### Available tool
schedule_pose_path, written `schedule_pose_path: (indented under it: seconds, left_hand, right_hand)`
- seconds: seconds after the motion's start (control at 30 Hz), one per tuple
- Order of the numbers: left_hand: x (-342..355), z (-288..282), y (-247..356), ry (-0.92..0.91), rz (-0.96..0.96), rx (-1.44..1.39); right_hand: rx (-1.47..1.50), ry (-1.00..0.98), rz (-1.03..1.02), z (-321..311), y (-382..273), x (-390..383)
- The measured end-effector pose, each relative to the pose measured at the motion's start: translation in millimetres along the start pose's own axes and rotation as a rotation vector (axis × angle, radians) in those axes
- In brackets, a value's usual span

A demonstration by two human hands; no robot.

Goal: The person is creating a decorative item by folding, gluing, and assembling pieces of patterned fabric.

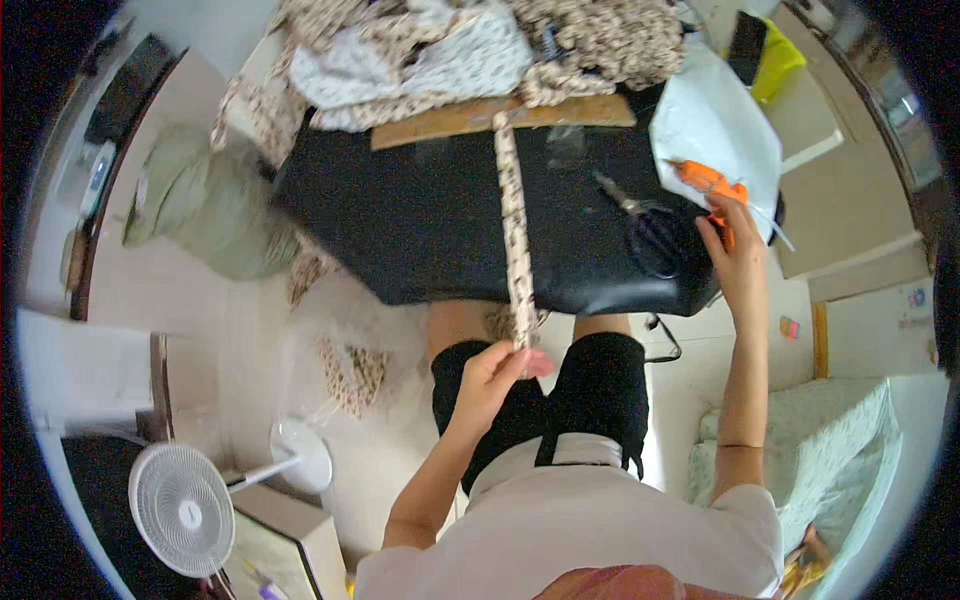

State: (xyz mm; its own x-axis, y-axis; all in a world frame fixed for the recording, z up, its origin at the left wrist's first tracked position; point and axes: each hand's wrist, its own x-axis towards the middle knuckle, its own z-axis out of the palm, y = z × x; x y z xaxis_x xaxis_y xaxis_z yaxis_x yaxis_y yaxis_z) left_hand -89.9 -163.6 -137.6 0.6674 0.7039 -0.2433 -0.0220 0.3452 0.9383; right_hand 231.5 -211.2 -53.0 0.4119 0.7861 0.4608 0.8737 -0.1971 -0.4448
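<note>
A long, narrow strip of cream fabric with dark spots runs down the middle of a black-covered table. Its near end hangs past the front edge, pinched in my left hand above my lap. The far end lies against a wooden slat. On the right, my right hand has its thumb and fingers around the handle of an orange hot glue gun, which rests over a white sheet. Dark-handled scissors lie to the left of that hand.
Heaped spotted fabric and a pale blue-white cloth fill the table's far side. A white fan stands at the lower left. Fabric scraps lie on the floor, and a grey-green bag sits left of the table.
</note>
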Motion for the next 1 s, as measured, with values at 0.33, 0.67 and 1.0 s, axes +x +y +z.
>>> schedule_pose_path:
  seconds: [0.33,0.67,1.0]
  left_hand:
    - [2.9,-1.8,-15.8,0.040,0.048,0.122]
    - [-22.6,-12.8,48.8,-0.008,0.195,-0.152]
    - [12.8,-32.0,116.0,0.251,0.772,0.037]
  right_hand:
    - [-0.270,0.168,0.249,11.7,56.9,4.9]
    - [0.445,-0.381,0.736,-37.6,96.3,45.5]
    - [1.113,-0.477,1.057,-48.5,70.5,60.6]
